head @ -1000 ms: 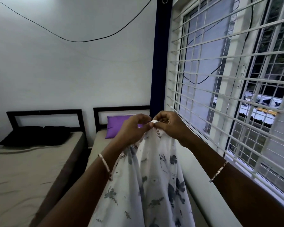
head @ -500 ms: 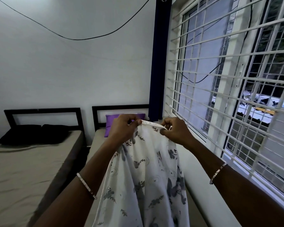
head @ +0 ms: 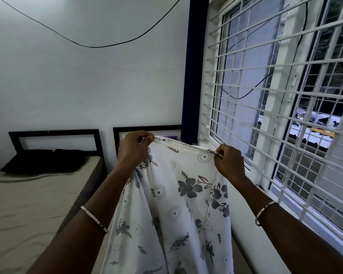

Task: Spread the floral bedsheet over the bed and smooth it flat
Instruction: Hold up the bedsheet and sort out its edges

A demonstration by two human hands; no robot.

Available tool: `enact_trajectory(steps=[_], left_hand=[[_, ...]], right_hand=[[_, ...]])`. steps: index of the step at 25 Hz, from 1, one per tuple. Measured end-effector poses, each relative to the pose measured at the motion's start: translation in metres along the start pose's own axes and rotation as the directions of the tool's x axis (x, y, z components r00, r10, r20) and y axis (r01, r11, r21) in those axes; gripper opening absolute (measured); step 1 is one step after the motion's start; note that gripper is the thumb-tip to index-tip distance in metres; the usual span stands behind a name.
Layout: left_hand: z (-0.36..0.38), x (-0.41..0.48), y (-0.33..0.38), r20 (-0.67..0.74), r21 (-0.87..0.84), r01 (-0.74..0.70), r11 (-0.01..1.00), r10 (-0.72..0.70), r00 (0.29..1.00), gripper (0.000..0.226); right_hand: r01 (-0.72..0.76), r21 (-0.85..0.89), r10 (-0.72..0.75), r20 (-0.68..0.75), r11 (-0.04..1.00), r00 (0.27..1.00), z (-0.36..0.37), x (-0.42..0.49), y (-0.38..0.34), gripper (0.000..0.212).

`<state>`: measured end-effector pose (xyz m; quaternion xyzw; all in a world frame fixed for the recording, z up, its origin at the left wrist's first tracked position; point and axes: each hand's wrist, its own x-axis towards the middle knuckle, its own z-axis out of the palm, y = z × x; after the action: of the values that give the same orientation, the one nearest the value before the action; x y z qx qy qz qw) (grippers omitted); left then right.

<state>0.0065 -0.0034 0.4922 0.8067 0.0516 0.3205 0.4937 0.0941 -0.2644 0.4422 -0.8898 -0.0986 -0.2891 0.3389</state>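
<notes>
The floral bedsheet (head: 178, 204) hangs in the air in front of the person, white with grey flowers and ringed dots, its top hem stretched between two raised hands and the rest falling in loose folds past the bottom edge of the view. The left hand (head: 134, 150) pinches the hem between thumb and curled fingers at the upper left corner; the right hand (head: 229, 164) sits a little lower and grips the hem in a closed pinch near the window side. Both forearms reach forward and upward, each with a thin bangle (head: 94, 219) on the wrist.

Against half a second ago, the hands have drawn well apart, so a broad span of cloth now shows flat between them (earlier they were close together, with the fabric bunched in a narrow drape).

Behind the sheet lies the bed (head: 147, 129) it hides, only its dark headboard and a sliver of purple pillow (head: 171, 137) showing above the hem. To the right runs a white sill, then the window grille (head: 275, 107), just beside the right hand. A dark blue curtain (head: 193, 72) hangs at the window's near edge. To the left a second bed (head: 34, 200) with tan sheet and black pillows (head: 44, 163) stands apart across a narrow gap, and the open room lies above it.
</notes>
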Motion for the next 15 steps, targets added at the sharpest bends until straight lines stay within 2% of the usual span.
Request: enact_trajectory(steps=[2,4,7,13,15], left_hand=[[0.001,0.000,0.002,0.021,-0.016,0.004,1.000,-0.003,1.000,0.010],[0.000,0.001,0.004,0.030,0.015,-0.020,1.000,0.019,0.999,0.008],[0.001,0.004,0.005,0.060,0.037,-0.031,0.999,0.029,0.998,0.008],[0.019,-0.002,0.014,0.167,0.062,-0.077,0.995,0.066,0.984,0.012],[0.025,-0.003,0.019,0.199,0.065,-0.095,0.993,0.080,0.977,0.012]], right_hand=[[-0.025,0.121,0.019,0.050,0.992,0.999,-0.001,0.001,-0.002,0.017],[-0.097,0.275,0.040,0.204,0.957,0.978,-0.004,0.001,-0.005,0.023],[-0.130,0.377,-0.028,0.386,0.917,0.922,-0.006,-0.003,-0.010,0.024],[0.063,0.502,-0.281,0.372,0.862,0.885,-0.004,-0.009,-0.047,0.026],[0.144,0.508,-0.341,0.320,0.849,0.884,0.001,-0.010,-0.062,0.027]])
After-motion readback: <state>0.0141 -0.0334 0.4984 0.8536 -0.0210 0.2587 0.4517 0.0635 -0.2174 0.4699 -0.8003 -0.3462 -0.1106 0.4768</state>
